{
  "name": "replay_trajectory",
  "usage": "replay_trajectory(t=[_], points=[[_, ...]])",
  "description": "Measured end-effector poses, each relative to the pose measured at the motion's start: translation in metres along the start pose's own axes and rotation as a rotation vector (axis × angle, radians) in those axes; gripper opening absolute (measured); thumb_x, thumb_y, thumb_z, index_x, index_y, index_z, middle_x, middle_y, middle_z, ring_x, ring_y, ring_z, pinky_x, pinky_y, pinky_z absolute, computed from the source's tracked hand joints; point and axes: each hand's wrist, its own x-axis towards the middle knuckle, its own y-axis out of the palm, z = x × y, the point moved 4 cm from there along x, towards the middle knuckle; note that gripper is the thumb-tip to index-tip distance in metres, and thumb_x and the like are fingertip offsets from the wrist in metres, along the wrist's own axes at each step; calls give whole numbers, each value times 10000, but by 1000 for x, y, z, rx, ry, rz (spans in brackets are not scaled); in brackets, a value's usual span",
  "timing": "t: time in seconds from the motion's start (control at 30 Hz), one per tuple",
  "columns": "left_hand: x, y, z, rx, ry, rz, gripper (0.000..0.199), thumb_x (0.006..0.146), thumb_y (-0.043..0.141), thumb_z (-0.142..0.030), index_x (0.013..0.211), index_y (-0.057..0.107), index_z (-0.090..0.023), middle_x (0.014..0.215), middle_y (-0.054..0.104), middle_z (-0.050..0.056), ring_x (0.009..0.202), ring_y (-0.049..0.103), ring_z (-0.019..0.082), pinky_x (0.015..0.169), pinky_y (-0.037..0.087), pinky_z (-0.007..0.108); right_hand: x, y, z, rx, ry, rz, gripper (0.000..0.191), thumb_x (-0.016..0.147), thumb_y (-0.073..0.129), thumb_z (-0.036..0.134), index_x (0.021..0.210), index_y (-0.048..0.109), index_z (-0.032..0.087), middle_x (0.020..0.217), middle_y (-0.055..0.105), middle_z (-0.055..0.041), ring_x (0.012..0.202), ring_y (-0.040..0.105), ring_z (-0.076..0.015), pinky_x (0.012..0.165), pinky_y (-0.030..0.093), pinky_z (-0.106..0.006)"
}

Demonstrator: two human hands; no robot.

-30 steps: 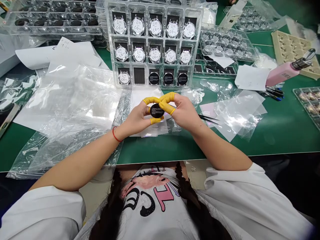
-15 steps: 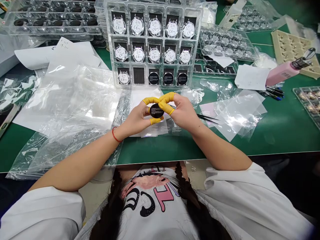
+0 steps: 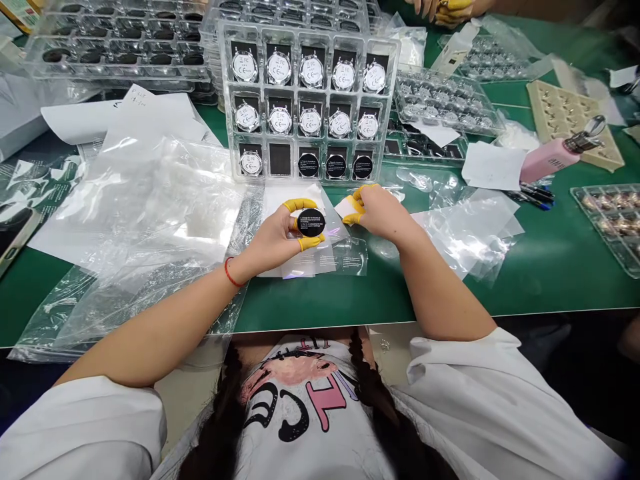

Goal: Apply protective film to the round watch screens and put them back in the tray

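My left hand (image 3: 275,235), in yellow finger cots, is closed around the rim of a round watch case (image 3: 311,223). Its black face, printed with small white lines of text, is turned up. To the right, my right hand (image 3: 383,215), also in yellow finger cots, pinches a small flat white piece (image 3: 346,208), its material unclear, apart from the watch case. Below the hands lie clear film sheets (image 3: 350,257) with fine print. Behind them a clear plastic tray (image 3: 397,100) stands tilted up, holding watch cases with white or black round faces; one bottom-row pocket holds no watch.
Plastic bags (image 3: 165,200) and white paper cover the left side. At right are a pink bottle (image 3: 547,160), pens (image 3: 537,195), loose film (image 3: 480,233) and a beige tray (image 3: 575,123). More trays (image 3: 115,47) are stacked behind. Another person's hands (image 3: 445,10) show at the top.
My right hand has moved right, off the watch case, and now holds the white piece. The black tweezers by my right wrist no longer show. Another person's hands have come into view.
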Motion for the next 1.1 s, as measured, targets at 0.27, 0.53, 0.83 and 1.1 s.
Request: replay_trajectory(t=[0.27,0.53,0.83,1.1], points=[[0,-2,0,2,0,-25,610,691,827,-271,1206,503,-215,925,687,1,798,706,135,726,570,258,-13,-17,26,-36,26,-31,73,833,574,153,808,519,195,773,544,-24,632,420,-136,582,291,-287],[0,-1,1,-19,21,2,602,718,810,-269,1226,494,-201,944,689,11,779,696,122,711,562,242,-40,-19,60,534,-409,-345,303,943,520,510,969,593,217,858,612,-18,741,529,-142,680,428,-303],[0,1,5,-31,74,48,551,741,791,-248,1205,499,-184,951,668,7,771,665,101,698,526,220,-46,14,72,75,-606,-595,198,985,438,335,860,524,207,786,583,-68,743,480,-198,636,401,-338],[-3,4,1,-26,66,110,576,733,795,-252,1215,487,-184,871,656,-11,744,643,98,661,510,211,-40,2,64,152,-545,-536,123,953,522,323,944,566,209,841,621,-60,763,526,-197,644,425,-342]])
